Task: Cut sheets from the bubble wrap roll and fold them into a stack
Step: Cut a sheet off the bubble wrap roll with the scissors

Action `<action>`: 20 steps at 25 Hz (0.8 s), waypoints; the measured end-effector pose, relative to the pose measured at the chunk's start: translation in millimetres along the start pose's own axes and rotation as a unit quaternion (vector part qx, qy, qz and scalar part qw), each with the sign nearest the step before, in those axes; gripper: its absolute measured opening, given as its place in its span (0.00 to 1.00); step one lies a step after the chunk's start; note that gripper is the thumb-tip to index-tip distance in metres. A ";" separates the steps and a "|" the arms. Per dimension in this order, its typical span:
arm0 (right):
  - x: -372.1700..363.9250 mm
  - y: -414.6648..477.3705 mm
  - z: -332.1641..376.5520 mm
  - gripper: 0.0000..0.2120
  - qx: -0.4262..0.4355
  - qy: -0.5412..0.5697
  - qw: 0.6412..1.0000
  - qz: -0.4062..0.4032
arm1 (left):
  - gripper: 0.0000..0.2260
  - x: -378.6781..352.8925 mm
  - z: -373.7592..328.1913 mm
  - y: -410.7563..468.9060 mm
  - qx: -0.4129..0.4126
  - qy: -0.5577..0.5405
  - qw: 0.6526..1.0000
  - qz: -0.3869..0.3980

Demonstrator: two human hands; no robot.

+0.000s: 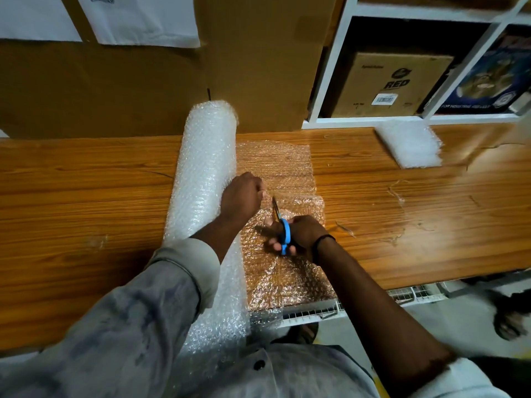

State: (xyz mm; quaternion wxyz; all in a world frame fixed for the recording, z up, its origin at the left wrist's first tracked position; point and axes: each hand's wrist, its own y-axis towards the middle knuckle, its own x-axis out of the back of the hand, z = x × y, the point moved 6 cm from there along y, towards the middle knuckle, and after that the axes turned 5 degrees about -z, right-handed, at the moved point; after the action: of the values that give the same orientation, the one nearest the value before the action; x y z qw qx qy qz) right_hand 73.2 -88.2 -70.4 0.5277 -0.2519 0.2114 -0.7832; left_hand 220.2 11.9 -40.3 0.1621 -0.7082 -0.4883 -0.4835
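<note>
The wooden desk [86, 182] runs across the whole view, with a tall cardboard panel [143, 90] standing behind it and a white shelf unit [330, 81] to the right.

The bubble wrap roll [205, 156] lies across the desk from the far edge to the near one and overhangs toward the person. Laid this way, the wrap can pay out flat to the right. The unrolled sheet [278, 162] spreads over the wood just beside the roll and is attached to it at the far end. Its near part droops past the desk edge.

The stack [409, 143] of folded sheets sits far off to the right near the shelf, probably so that it stays clear of the cutting.

The left hand [241, 196] rests where the roll meets the sheet. Its fingers curl down onto the wrap, apparently pinching it taut ahead of the blades so the film does not bunch.

The right hand [301, 234] grips the blue-handled scissors [284, 234] with its fingers through the loops. The blades point away along the roll's side, partway up the sheet, so the cut looks roughly half done.
</note>
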 end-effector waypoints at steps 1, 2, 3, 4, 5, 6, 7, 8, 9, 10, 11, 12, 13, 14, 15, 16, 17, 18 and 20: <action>-0.4 -2.3 -0.8 0.20 0.001 0.009 1.000 0.001 | 0.01 -0.7 0.7 0.0 -0.002 0.001 1.000 -0.003; -0.6 -4.0 -0.5 0.22 0.002 0.018 1.000 0.000 | 0.01 -1.4 1.8 0.3 -0.003 0.004 1.000 -0.007; -0.2 -7.7 -0.1 0.23 0.001 0.022 1.000 0.001 | 0.01 -2.2 2.4 0.3 -0.003 0.006 1.000 -0.009; 0.4 -11.4 0.5 0.24 -0.005 0.028 1.000 0.002 | 0.01 -3.2 2.7 0.1 -0.004 0.006 1.000 -0.010; 1.3 -14.4 0.6 0.24 -0.010 0.034 0.999 0.009 | 0.01 -3.9 2.6 -0.3 -0.005 0.005 1.000 -0.011; 1.7 -17.8 0.3 0.24 -0.013 0.038 0.999 0.017 | 0.01 -4.5 2.5 -0.3 -0.005 0.004 1.000 -0.012; 1.3 -21.0 -1.1 0.25 -0.015 0.039 0.999 0.030 | 0.01 -4.5 2.4 -0.4 -0.006 0.005 1.000 -0.015; -0.3 -26.1 -0.9 0.25 -0.018 0.043 0.998 0.044 | 0.02 -4.3 2.6 -0.4 -0.008 0.008 1.000 -0.018; -1.9 -29.5 -1.3 0.27 -0.018 0.051 0.997 0.059 | 0.02 -4.1 2.9 -0.5 -0.011 0.010 1.000 -0.020; -3.8 -32.7 -2.3 0.27 -0.021 0.061 0.995 0.072 | 0.02 -4.1 2.9 -0.9 -0.015 0.010 1.000 -0.022; -5.3 -34.9 -3.7 0.27 -0.022 0.070 0.994 0.082 | 0.03 -4.4 2.6 -1.2 -0.019 0.009 0.999 -0.024; -7.1 -38.8 -2.7 0.26 -0.016 0.076 0.993 0.086 | 0.04 -4.9 2.6 -1.2 -0.021 0.010 0.999 -0.024; -7.6 -41.3 -2.0 0.25 -0.001 0.073 0.994 0.086 | 0.04 -5.4 2.6 -1.3 -0.022 0.013 0.999 -0.023; -8.0 -43.4 -0.8 0.26 0.018 0.058 0.995 0.081 | 0.04 -6.0 3.2 -1.0 -0.022 0.015 0.999 -0.022; -8.0 -44.5 0.1 0.27 0.036 0.037 0.996 0.076 | 0.04 -6.0 3.4 -0.9 -0.022 0.016 0.999 -0.023; -8.2 -47.0 1.7 0.28 0.042 0.019 0.996 0.070 | 0.03 -6.2 3.6 -0.9 -0.022 0.015 0.999 -0.024; -7.7 -48.1 2.2 0.29 0.040 0.005 0.997 0.065 | 0.03 -6.1 3.4 -1.2 -0.022 0.016 0.999 -0.025; -7.1 -49.6 2.7 0.29 0.028 -0.005 0.998 0.062 | 0.03 -6.4 3.3 -1.6 -0.023 0.018 0.999 -0.026; -6.6 -53.0 4.6 0.27 0.002 -0.004 0.998 0.065 | 0.03 -8.4 3.6 -3.2 -0.032 0.029 0.999 -0.026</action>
State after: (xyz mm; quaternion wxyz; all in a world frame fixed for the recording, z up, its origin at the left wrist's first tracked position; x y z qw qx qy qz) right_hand 39.9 -63.5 -36.2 0.5787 -0.2394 0.2236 -0.7469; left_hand 218.9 11.4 -49.9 0.1410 -0.6858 -0.4858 -0.5232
